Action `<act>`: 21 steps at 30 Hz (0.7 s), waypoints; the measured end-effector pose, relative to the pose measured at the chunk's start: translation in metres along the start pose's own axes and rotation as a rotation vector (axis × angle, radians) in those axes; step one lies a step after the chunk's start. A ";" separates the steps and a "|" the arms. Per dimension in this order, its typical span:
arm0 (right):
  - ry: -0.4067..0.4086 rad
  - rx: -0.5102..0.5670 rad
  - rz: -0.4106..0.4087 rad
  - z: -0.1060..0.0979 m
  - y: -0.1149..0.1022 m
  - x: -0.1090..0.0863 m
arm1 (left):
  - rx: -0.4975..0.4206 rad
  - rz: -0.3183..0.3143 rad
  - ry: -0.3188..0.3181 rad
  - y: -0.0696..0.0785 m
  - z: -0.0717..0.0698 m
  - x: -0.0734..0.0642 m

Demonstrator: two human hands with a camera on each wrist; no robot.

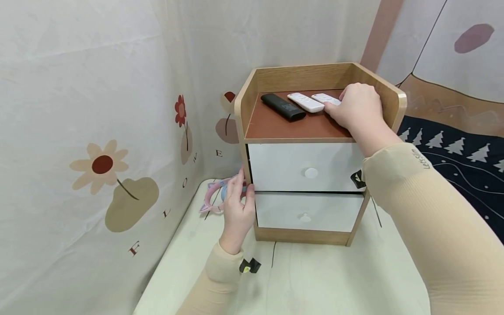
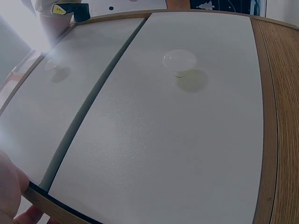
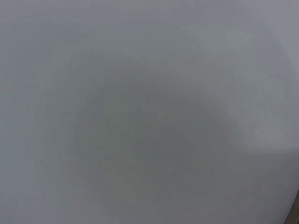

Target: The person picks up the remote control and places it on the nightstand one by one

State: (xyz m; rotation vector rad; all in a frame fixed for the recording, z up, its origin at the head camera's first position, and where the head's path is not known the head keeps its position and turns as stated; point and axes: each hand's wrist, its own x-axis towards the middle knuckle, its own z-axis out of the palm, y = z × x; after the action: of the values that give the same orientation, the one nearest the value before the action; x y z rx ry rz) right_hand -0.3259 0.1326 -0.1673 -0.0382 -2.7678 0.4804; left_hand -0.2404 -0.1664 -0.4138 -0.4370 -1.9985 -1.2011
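Observation:
A small wooden cabinet with two white drawers stands on a pale surface. On its brown top lie a black remote control, a white remote control and a second white remote control at the right. My right hand grips this last one, its thumb at the near end and the other fingers mostly hidden behind the hand. Against the cabinet's left side rests my left hand, fingers extended along the panel and thumb by the front edge. The left wrist view shows the drawer fronts close up.
Behind the left hand lies a pink cat-ear headband-like item, partly hidden. A raised wooden rim borders the cabinet top at the back and sides. Printed curtains hang at the left and back. The right wrist view is filled by a blurred pale surface.

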 end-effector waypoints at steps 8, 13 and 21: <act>0.003 0.014 -0.007 0.001 -0.002 -0.003 | 0.003 -0.010 -0.010 0.002 -0.002 -0.001; 0.006 0.029 -0.018 0.001 -0.004 -0.008 | 0.010 -0.010 -0.010 0.000 -0.004 -0.001; 0.077 0.024 -0.068 0.001 -0.008 -0.018 | 0.015 -0.006 0.006 -0.003 -0.002 -0.001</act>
State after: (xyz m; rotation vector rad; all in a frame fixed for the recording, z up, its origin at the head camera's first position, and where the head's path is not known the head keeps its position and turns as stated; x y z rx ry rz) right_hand -0.3089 0.1235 -0.1715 0.0420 -2.6779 0.4843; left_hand -0.2410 -0.1699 -0.4156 -0.4197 -2.0037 -1.1886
